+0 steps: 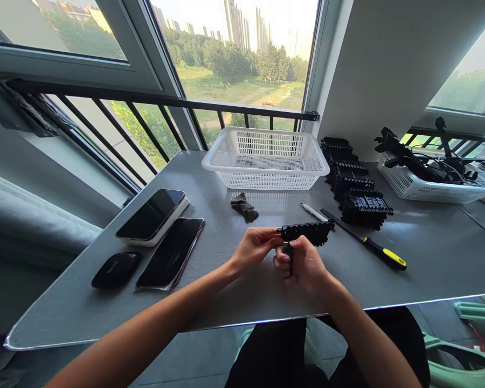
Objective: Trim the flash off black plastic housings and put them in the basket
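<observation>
Both hands are working above the front of the grey, faintly sheened desk (218, 302). The left hand (259, 245) is pinching the near end of a black strip (309, 233) between thumb and fingers; the strip is showing a long, narrow body with toothed edges, and is sitting just above the desk, pointing rightward. The right hand (303, 261) is closing in a curled grip round a slim dark piece (290, 260), thumb on top, just under the strip; whether piece and strip are joined, cannot tell. Beyond, a crumpled, dull brown rag (244, 207) is lying before a white plastic basket (267, 180) with latticed, flaring walls. A slim white pen (312, 211) is lying near the strip, beside a tool (383, 253) with a long flat dark blade and black-and-yellow handle. Ridged black blocks (358, 183) are standing in a row right of the basket. At left, two glossy, flat phones (172, 253) are lying near a smooth, rounded black case (116, 269).
</observation>
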Demonstrator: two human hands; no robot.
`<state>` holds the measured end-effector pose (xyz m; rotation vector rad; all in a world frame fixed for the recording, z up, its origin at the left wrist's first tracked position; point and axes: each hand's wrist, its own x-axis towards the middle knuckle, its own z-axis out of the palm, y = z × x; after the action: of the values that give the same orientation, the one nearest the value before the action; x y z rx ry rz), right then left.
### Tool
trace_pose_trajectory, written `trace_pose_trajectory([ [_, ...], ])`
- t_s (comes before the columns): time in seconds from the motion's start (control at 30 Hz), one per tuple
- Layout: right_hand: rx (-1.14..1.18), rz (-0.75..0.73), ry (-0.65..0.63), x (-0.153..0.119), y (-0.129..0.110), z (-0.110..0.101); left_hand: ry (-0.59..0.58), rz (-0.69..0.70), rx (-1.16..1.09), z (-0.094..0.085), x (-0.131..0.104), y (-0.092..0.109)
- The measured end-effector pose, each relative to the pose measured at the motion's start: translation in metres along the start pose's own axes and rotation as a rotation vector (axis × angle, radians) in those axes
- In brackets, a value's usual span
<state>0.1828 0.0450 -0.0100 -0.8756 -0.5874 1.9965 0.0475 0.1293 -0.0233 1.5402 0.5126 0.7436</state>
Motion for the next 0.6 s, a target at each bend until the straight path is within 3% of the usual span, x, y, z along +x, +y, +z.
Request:
trace_pose_trajectory([
  [0.6, 0.169, -0.077, 0.043, -0.009, -0.015, -0.013, 0.056, -0.007, -0.109, -0.008, 0.005, -0.003],
])
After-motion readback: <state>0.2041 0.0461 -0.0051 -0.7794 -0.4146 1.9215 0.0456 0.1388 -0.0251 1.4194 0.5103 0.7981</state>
